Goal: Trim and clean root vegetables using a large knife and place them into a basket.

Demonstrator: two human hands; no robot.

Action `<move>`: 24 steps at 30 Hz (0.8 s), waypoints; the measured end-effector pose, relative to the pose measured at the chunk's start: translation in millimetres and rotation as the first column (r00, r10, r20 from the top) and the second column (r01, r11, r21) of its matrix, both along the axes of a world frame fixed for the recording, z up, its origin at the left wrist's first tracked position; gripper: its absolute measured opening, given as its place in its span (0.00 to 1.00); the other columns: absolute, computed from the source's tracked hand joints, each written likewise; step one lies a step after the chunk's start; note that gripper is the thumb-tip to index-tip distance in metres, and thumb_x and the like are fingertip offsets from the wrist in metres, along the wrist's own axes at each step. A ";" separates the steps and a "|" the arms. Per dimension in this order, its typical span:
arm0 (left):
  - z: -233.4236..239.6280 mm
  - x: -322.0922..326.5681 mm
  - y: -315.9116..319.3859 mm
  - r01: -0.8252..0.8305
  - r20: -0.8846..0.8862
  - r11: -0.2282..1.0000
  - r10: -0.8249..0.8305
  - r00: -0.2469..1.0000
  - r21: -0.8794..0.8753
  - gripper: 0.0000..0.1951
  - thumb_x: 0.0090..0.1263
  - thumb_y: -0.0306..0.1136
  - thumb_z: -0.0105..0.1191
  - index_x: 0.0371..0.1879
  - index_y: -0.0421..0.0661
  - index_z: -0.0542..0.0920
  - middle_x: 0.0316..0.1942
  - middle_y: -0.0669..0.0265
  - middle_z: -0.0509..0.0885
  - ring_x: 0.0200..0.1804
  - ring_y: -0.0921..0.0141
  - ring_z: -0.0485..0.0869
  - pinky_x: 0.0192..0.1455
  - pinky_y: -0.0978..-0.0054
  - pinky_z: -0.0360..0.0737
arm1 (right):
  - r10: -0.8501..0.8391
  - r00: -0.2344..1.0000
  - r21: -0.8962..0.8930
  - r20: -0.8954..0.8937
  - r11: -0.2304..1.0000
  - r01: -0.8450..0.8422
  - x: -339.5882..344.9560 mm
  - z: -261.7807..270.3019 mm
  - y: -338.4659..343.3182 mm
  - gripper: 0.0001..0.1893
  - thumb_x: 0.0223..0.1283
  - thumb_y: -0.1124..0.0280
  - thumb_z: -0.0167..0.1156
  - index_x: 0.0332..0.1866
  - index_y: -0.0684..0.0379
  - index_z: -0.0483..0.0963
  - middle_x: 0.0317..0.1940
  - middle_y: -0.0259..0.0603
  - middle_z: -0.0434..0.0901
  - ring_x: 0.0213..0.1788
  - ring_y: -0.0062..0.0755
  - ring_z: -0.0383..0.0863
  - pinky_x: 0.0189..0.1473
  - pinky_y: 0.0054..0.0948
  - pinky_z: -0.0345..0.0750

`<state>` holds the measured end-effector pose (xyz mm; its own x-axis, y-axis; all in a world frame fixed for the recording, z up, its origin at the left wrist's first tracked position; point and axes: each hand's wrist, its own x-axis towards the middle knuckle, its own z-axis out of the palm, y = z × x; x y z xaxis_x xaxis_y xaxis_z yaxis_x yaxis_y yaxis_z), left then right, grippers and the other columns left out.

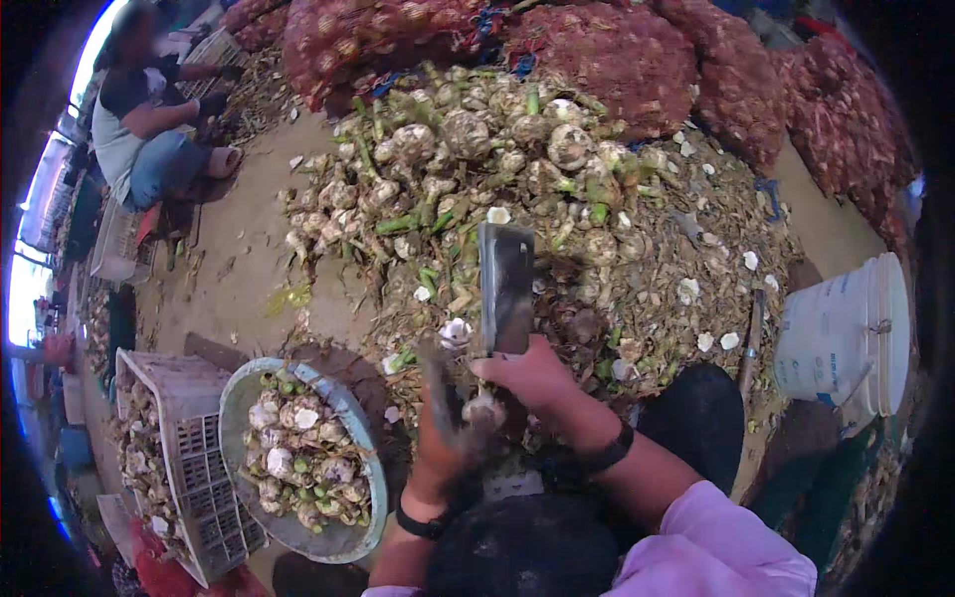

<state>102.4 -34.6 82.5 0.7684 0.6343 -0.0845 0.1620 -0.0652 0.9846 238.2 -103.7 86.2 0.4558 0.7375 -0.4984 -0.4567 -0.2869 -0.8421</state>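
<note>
My right hand (531, 377) grips a dark, flat rectangular object (507, 287) with a pale edge; whether it is a blade or a phone I cannot tell. My left hand (446, 440) is motion-blurred, with something grey over its fingers. Between the hands shows a garlic bulb (483, 410), close to the left fingers; whether they hold it is unclear. Another whitish garlic bulb (455, 333) lies just beyond. In front rises a heap of garlic bulbs (466, 134) with cut green stems, dry skins and scraps. A round basin (379, 477) of trimmed garlic stands at my left.
A plastic crate (201, 455) of garlic stands left of the basin. Red mesh sacks (597, 67) line the back. At right are a white bucket (828, 336) and a long thin tool (752, 336) on the scraps. Another person (149, 112) sits at the upper left.
</note>
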 end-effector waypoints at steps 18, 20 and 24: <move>-29.0 54.7 152.1 -0.035 -0.141 0.561 0.268 0.953 0.827 0.25 0.53 0.32 0.61 0.54 0.49 0.75 0.58 0.54 0.73 0.60 0.53 0.70 0.63 0.57 0.65 | 0.089 0.930 -0.509 0.355 0.854 0.112 33.6 -119.4 -61.1 0.17 0.42 0.62 0.59 0.36 0.62 0.78 0.26 0.49 0.81 0.31 0.45 0.82 0.38 0.37 0.76; -73.8 106.3 182.6 0.153 -0.250 0.245 0.438 0.863 0.957 0.28 0.54 0.35 0.59 0.58 0.50 0.71 0.56 0.52 0.74 0.58 0.55 0.73 0.60 0.59 0.69 | 0.113 0.915 -0.473 0.388 0.876 0.092 27.6 -128.2 -62.1 0.17 0.42 0.63 0.59 0.37 0.64 0.77 0.23 0.47 0.80 0.28 0.39 0.81 0.35 0.35 0.76; -130.0 134.3 192.8 0.323 -0.415 0.261 0.601 0.683 0.910 0.30 0.55 0.37 0.56 0.60 0.50 0.68 0.47 0.51 0.80 0.50 0.54 0.79 0.55 0.57 0.72 | 0.073 0.919 -0.442 0.387 0.889 0.116 18.9 -122.8 -76.3 0.16 0.44 0.65 0.58 0.38 0.65 0.77 0.22 0.44 0.80 0.27 0.35 0.80 0.34 0.33 0.75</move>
